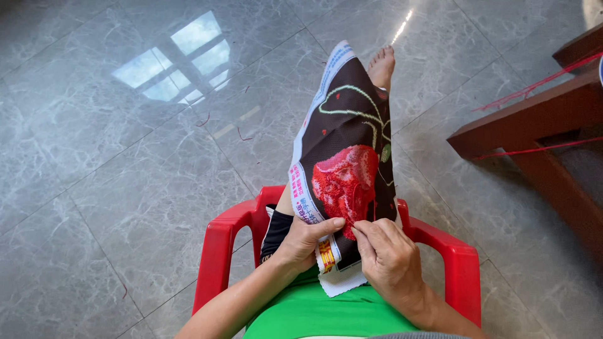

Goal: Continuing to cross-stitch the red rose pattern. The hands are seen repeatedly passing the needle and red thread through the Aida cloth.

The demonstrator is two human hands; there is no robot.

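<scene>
Embroidery cloth (344, 169), centre frame, draped over raised knee above red chair (221, 245). Left hand (306, 242) closed on cloth's printed edge, thumb on top. Right hand (388, 254) pinches fingertips at red flower patch (342, 182), needle not discernible. Best kept taut, stitches small.

We see a glossy grey marble-patterned tile floor (119, 207) carrying everything here. On it stands a red moulded plastic chair (221, 251), and at the right a dark brown wooden furniture frame (540, 119). A few short red thread scraps (242, 135) lie scattered on the tiles, and a bare foot (382, 66) rests there too.
</scene>
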